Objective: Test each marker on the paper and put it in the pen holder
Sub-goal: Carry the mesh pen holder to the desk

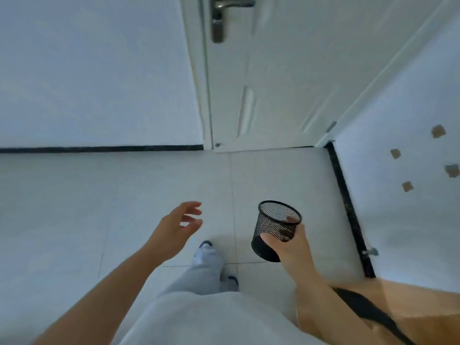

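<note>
Where pale tiled floor (149, 195) meets a white door (261, 83), right hand (291, 247) grips tilted black mesh pen holder (275, 227); left hand (178, 226) hangs loose, fingers spread, empty.

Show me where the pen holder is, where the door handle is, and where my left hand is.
Pen holder (273, 227): head view, on its black mesh wall.
Door handle (231, 3): head view, on the metal lever at the top edge.
Left hand (178, 226): head view, on the palm, fingers loosely spread.
</note>
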Demonstrator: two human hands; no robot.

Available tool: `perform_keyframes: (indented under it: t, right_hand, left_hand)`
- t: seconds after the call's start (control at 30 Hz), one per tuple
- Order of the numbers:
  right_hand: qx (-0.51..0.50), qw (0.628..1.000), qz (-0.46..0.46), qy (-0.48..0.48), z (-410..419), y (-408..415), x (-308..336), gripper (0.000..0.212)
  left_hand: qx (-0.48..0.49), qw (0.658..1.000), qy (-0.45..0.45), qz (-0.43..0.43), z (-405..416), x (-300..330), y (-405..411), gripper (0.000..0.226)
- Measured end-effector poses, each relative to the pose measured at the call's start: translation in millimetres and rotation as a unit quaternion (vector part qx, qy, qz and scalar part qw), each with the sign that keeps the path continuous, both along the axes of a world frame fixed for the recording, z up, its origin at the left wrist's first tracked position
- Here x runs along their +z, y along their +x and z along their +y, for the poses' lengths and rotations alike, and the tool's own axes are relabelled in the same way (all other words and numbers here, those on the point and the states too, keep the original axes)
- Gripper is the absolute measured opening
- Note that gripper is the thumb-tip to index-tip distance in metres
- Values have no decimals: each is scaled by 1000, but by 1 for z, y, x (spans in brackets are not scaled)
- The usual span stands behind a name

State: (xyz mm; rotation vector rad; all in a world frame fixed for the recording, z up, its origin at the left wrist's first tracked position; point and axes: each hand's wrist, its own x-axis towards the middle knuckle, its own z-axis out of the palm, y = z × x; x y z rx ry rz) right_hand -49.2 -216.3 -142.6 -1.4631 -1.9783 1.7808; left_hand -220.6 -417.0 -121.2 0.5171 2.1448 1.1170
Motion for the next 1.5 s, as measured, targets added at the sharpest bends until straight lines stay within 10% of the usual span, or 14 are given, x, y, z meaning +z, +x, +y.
perform_keyframes:
  t: [0.4,0.93,1.5]
  right_hand:
    - [405,913,-38,-18,-207,-181,-26,54]
    - [520,852,-55,2,-517,-392,-30,58]
    - [759,649,-35,17,-954,-679,-26,54]
  left_hand:
    - [461,882,-53,-77,-307,-42,49,29]
    - [569,818,-15,-86,-602,-21,-104,32]
    - [789,598,5,-139,-882,-54,-219,28]
